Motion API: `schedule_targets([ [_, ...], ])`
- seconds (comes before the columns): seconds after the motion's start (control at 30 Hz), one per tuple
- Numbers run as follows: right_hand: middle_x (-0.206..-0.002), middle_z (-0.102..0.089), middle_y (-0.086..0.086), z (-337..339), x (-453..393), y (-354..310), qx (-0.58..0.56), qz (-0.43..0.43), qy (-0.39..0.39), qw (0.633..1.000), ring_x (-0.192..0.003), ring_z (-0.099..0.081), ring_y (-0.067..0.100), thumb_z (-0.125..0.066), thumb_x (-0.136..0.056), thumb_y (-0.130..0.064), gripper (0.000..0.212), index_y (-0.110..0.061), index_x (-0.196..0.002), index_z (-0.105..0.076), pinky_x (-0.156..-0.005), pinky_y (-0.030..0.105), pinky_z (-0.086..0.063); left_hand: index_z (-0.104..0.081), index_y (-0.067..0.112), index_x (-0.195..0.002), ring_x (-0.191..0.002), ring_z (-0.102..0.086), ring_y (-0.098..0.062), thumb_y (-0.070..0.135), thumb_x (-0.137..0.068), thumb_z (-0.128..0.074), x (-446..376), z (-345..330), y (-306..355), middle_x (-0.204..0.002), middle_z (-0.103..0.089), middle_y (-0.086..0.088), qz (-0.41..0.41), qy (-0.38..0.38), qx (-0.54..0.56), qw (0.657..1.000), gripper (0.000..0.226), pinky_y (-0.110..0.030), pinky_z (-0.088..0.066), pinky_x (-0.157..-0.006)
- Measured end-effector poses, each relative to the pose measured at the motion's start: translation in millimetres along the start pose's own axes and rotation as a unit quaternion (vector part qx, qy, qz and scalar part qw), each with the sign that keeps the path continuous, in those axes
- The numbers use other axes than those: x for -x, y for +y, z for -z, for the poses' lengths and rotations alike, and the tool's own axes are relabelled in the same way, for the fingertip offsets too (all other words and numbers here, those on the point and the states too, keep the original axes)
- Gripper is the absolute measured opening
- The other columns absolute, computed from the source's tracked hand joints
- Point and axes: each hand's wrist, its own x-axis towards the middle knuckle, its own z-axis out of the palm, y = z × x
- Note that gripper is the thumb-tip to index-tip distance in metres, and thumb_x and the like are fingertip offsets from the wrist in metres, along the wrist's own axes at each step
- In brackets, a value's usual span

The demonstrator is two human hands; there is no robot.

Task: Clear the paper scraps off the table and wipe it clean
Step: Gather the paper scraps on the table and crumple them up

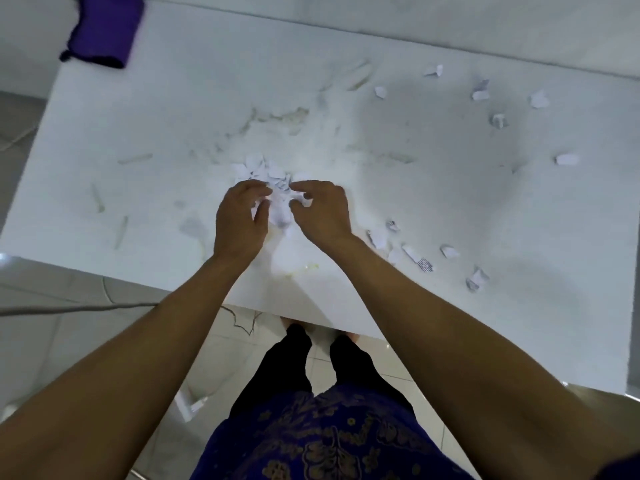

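Note:
A heap of white paper scraps (pixel 266 173) lies near the middle of the white table (pixel 104 140). My left hand (pixel 239 216) and my right hand (pixel 322 209) face each other at the heap's near side, fingers curled around scraps between them. My right fingertips pinch a small scrap. More scraps lie loose on the right: a near cluster (pixel 415 254) by my right forearm and a far scatter (pixel 498 102).
A purple cloth (pixel 104 27) lies at the table's far left corner. Yellowish smears and streaks (pixel 277 116) mark the tabletop. The table's near edge runs in front of my legs. A thin cable (pixel 69 308) crosses the tiled floor on the left.

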Motion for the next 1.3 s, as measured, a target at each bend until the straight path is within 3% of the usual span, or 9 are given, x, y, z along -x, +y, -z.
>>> schedule_targets([
  [0.13, -0.128, -0.066, 0.002, -8.6, 5.5, -1.1, 0.045, 0.013, -0.020, 0.999, -0.119, -0.057, 0.020, -0.055, -0.091, -0.014, 0.040, -0.017, -0.130, -0.063, -0.099, 0.023, -0.041, -0.067, 0.010, -0.123, -0.128, -0.054, -0.024, 0.010, -0.098, -0.056, -3.6, 1.2, -13.7, -0.134, -0.063, -0.006, -0.004, -0.016, -0.007, 1.000, 0.027, -0.033, -0.040, -0.110],
  [0.23, -0.129, -0.064, 0.000, 1.1, 23.6, 18.2, 0.078, 0.045, 0.027, 0.996, -0.121, -0.053, 0.019, -0.054, -0.092, -0.010, 0.040, -0.017, -0.130, -0.061, -0.096, 0.019, -0.037, -0.067, 0.009, -0.121, -0.131, -0.051, -0.026, 0.006, -0.096, -0.056, 2.9, 0.2, -10.7, -0.136, -0.061, -0.007, -0.035, -0.004, -0.022, 0.999, 0.027, -0.043, -0.039, -0.113],
  [0.37, -0.137, -0.057, 0.001, 30.1, 63.2, 69.2, 0.105, 0.043, 0.141, 0.983, -0.129, -0.050, 0.020, -0.059, -0.087, -0.003, 0.041, -0.013, -0.126, -0.063, -0.104, 0.037, -0.046, -0.065, 0.008, -0.120, -0.135, -0.045, -0.025, 0.002, -0.095, -0.054, 31.0, -16.9, 18.3, -0.140, -0.055, -0.007, -0.133, -0.049, 0.004, 0.990, 0.027, -0.038, -0.036, -0.115],
  [0.57, -0.164, -0.017, 0.010, 91.3, 122.6, 146.3, 0.185, -0.126, 0.263, 0.938, -0.152, -0.011, 0.027, -0.061, -0.076, 0.001, 0.071, -0.010, -0.143, -0.042, -0.122, 0.046, -0.020, -0.043, 0.006, -0.146, -0.153, -0.016, -0.025, 0.006, -0.096, -0.051, 65.1, -83.0, 67.2, -0.164, -0.022, -0.011, -0.220, -0.232, -0.004, 0.948, 0.050, -0.039, -0.023, -0.123],
  [0.73, -0.165, 0.009, 0.010, 112.9, 136.4, 171.4, 0.091, -0.248, 0.227, 0.937, -0.153, 0.007, 0.027, -0.049, -0.076, 0.004, 0.093, -0.011, -0.158, -0.007, -0.122, 0.049, -0.013, -0.020, 0.013, -0.159, -0.155, -0.004, -0.025, 0.002, -0.096, -0.052, 57.8, -113.2, 95.2, -0.168, -0.004, -0.011, -0.253, -0.269, -0.041, 0.928, 0.072, -0.034, -0.015, -0.124],
  [0.9, -0.167, 0.001, 0.006, 105.1, 125.2, 168.2, 0.119, -0.096, 0.131, 0.980, -0.153, 0.007, 0.020, -0.050, -0.091, -0.012, 0.081, -0.017, -0.159, -0.007, -0.125, 0.041, -0.004, -0.026, 0.022, -0.158, -0.154, -0.013, -0.027, 0.027, -0.102, -0.052, 47.0, -126.1, 100.8, -0.168, -0.011, -0.009, -0.311, -0.295, -0.076, 0.900, 0.062, -0.042, -0.023, -0.121],
  [1.0, -0.164, -0.019, 0.008, 99.0, 120.4, 176.2, 0.209, -0.009, 0.115, 0.971, -0.153, -0.008, 0.024, -0.052, -0.098, -0.010, 0.059, -0.017, -0.153, -0.033, -0.121, 0.042, -0.026, -0.043, 0.020, -0.150, -0.151, -0.024, -0.029, 0.029, -0.100, -0.058, 51.7, -132.6, 102.8, -0.163, -0.027, -0.011, -0.320, -0.284, -0.077, 0.901, 0.053, -0.042, -0.025, -0.121],
  [1.17, -0.132, -0.061, 0.017, 107.7, 125.6, 192.4, 0.286, 0.086, 0.136, 0.945, -0.125, -0.052, 0.034, -0.067, -0.087, 0.002, 0.027, -0.006, -0.112, -0.071, -0.081, 0.041, -0.059, -0.073, 0.007, -0.113, -0.129, -0.054, -0.032, 0.005, -0.092, -0.067, 66.5, -140.8, 100.5, -0.136, -0.061, -0.014, -0.290, -0.197, -0.023, 0.936, 0.022, -0.040, -0.043, -0.110],
  [1.3, -0.103, -0.068, 0.011, 120.4, 125.2, 198.9, 0.268, 0.107, 0.169, 0.942, -0.097, -0.058, 0.032, -0.063, -0.085, 0.009, 0.018, -0.003, -0.094, -0.074, -0.063, 0.036, -0.056, -0.077, 0.002, -0.098, -0.107, -0.064, -0.035, -0.003, -0.086, -0.071, 69.6, -137.1, 97.0, -0.113, -0.071, -0.014, -0.300, -0.151, 0.000, 0.942, 0.014, -0.037, -0.054, -0.092],
])
